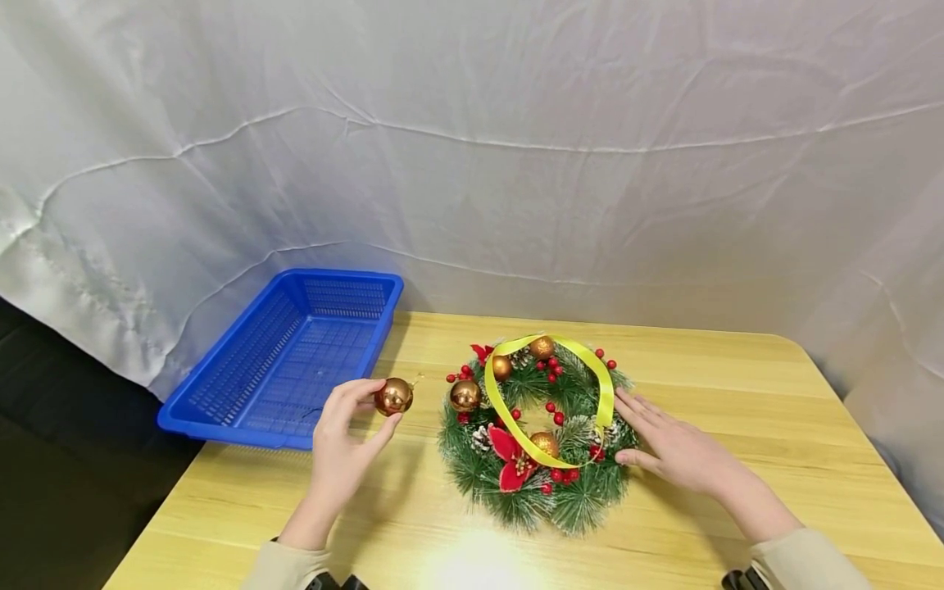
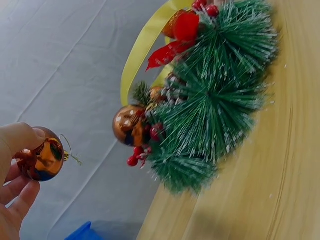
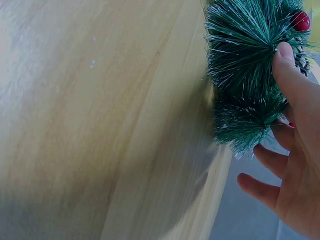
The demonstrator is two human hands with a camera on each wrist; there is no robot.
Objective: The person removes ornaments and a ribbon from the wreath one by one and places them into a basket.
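A shiny copper-coloured Christmas ball (image 1: 394, 396) is pinched between the thumb and fingers of my left hand (image 1: 343, 438), above the table and left of the wreath. Its thin hanging loop (image 2: 70, 150) points toward the wreath in the left wrist view. The green Christmas wreath (image 1: 578, 504) lies on the table, with red berries, pinecones, a red flower (image 1: 510, 460) and several copper balls. Another shiny ball (image 1: 465, 396) sits on its left side. A yellow ribbon (image 1: 606, 385) loops over the wreath. My right hand (image 1: 674, 447) rests against the wreath's right edge, fingers mostly straight and spread.
A blue plastic basket (image 1: 221, 348) stands at the left of the wooden table (image 1: 745, 393), and its front overlaps the table's left edge. A pale grey cloth (image 1: 516, 205) hangs behind the table and around its sides.
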